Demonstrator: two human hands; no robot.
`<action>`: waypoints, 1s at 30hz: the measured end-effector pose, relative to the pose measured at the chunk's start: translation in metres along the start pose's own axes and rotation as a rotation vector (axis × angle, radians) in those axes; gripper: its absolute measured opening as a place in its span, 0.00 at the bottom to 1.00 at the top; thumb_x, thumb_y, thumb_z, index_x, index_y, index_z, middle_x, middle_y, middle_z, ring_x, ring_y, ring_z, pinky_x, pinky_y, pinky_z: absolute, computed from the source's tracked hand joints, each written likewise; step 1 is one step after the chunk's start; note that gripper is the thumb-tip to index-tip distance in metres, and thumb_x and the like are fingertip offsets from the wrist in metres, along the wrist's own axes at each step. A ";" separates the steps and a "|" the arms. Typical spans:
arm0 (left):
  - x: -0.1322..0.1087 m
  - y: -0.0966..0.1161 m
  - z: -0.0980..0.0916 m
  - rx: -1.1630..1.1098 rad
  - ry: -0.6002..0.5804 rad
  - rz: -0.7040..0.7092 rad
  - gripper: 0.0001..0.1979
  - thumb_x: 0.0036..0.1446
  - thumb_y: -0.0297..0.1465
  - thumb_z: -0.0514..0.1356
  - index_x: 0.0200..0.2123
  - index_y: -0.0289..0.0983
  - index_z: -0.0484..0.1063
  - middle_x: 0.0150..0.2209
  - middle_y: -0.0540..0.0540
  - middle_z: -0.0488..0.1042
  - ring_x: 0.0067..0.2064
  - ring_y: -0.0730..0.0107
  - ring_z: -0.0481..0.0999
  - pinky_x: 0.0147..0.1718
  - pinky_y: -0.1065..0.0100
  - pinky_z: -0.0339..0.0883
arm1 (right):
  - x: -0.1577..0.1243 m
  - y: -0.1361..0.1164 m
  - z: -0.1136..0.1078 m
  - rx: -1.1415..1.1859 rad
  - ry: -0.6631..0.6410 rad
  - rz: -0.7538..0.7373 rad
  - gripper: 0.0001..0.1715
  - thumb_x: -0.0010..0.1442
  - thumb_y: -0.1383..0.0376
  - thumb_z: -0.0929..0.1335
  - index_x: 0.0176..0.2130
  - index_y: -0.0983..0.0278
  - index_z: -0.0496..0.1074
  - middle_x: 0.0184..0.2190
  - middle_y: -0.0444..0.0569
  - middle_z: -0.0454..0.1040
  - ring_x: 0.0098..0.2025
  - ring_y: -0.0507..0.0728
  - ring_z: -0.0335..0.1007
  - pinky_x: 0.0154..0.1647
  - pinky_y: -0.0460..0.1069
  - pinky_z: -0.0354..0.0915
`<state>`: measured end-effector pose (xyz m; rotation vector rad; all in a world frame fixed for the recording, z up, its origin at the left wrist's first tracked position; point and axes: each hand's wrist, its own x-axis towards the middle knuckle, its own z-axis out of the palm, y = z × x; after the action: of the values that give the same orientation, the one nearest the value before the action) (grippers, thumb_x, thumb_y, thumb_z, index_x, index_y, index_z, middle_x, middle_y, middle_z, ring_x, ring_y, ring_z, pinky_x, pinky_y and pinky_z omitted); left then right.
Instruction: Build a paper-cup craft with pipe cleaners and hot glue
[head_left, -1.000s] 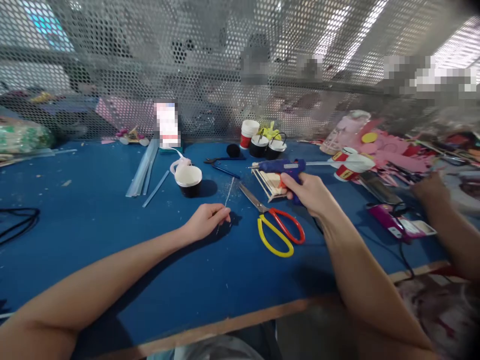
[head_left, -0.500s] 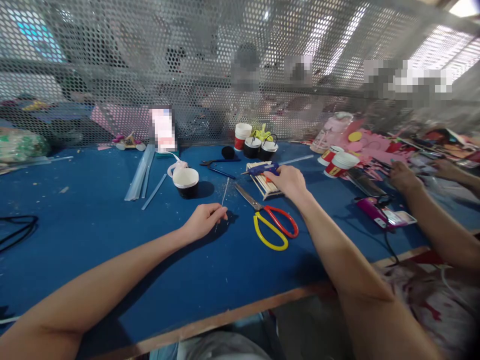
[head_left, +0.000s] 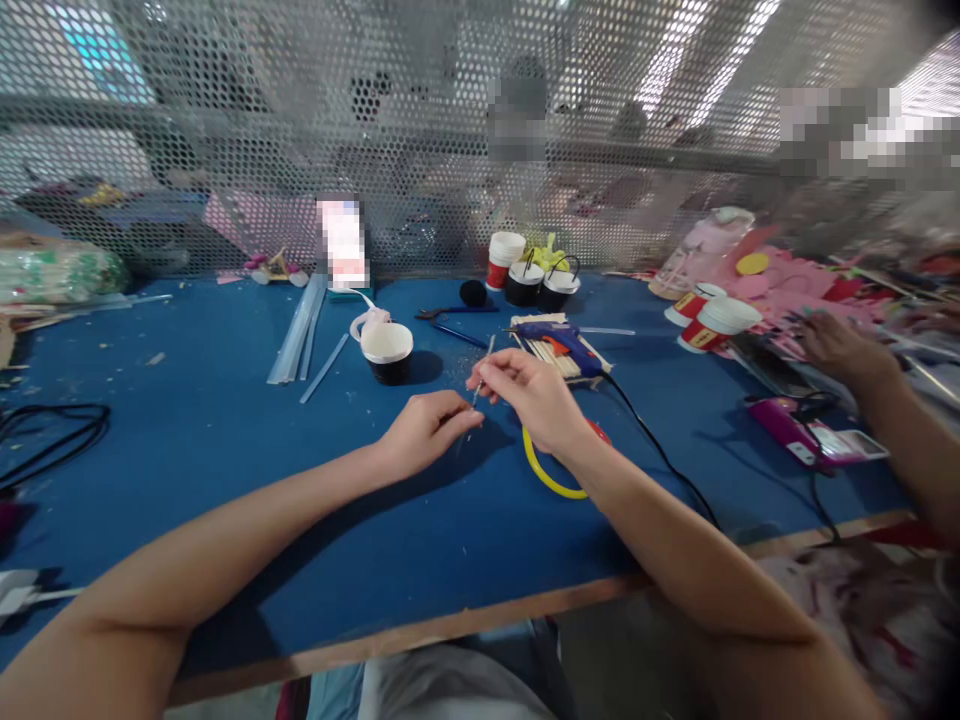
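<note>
My left hand point(head_left: 429, 432) is closed in a pinch on the lower part of a thin, silvery strand point(head_left: 491, 346); I cannot make out its material. Just above it, the fingers of my right hand point(head_left: 534, 392) pinch the same strand. Scissors with yellow and red handles point(head_left: 553, 484) lie beneath my right hand, which covers their blades. Beyond that hand, a blue glue gun point(head_left: 559, 338) rests on a small frame of pale sticks point(head_left: 600, 362), its black cord trailing toward the table's front edge. A black-and-white paper cup point(head_left: 388, 362) stands behind my left hand.
Blue-handled pliers point(head_left: 459, 332) and clear glue sticks point(head_left: 296, 335) lie farther back. Small cups point(head_left: 523, 285) stand near the perforated metal screen point(head_left: 420, 170). On the right are red-and-white cups point(head_left: 720, 318), a purple device point(head_left: 787, 428) and another person's hand point(head_left: 844, 350). Black cable point(head_left: 64, 440) lies left.
My right hand has let go of the glue gun, now lying on the stick frame, and has come left to the strand in my left hand. The view has shifted slightly.
</note>
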<state>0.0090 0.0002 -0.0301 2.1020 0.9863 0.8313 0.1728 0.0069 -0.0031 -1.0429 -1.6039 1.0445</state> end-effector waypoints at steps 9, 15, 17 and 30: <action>-0.002 0.029 -0.035 -0.086 -0.134 0.036 0.11 0.59 0.31 0.48 0.45 0.35 0.58 0.31 0.47 0.75 0.33 0.75 0.73 0.31 0.74 0.64 | -0.013 -0.009 -0.014 0.065 -0.054 0.107 0.11 0.58 0.61 0.63 0.38 0.66 0.66 0.23 0.42 0.65 0.17 0.43 0.55 0.15 0.42 0.52; -0.001 0.033 -0.037 0.090 -0.115 0.025 0.06 0.57 0.31 0.52 0.35 0.35 0.67 0.31 0.49 0.77 0.32 0.75 0.75 0.31 0.75 0.65 | -0.022 0.004 -0.006 0.135 -0.131 0.177 0.09 0.58 0.62 0.62 0.38 0.64 0.61 0.20 0.40 0.66 0.15 0.43 0.50 0.15 0.42 0.48; 0.000 0.030 -0.035 0.191 -0.071 0.081 0.06 0.56 0.30 0.53 0.33 0.35 0.69 0.30 0.50 0.76 0.31 0.76 0.74 0.31 0.75 0.65 | -0.023 0.004 -0.006 0.137 -0.148 0.186 0.08 0.58 0.63 0.62 0.38 0.65 0.62 0.21 0.40 0.66 0.16 0.43 0.51 0.15 0.42 0.48; -0.003 0.015 -0.023 0.576 0.289 0.441 0.07 0.58 0.29 0.52 0.33 0.34 0.69 0.30 0.46 0.70 0.32 0.76 0.70 0.30 0.75 0.66 | -0.026 0.005 0.001 0.019 -0.110 0.163 0.13 0.53 0.61 0.67 0.39 0.64 0.66 0.25 0.43 0.67 0.23 0.47 0.61 0.20 0.43 0.57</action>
<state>-0.0039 -0.0027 -0.0062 2.8167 1.0068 1.2014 0.1787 -0.0166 -0.0146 -1.1354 -1.6133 1.2422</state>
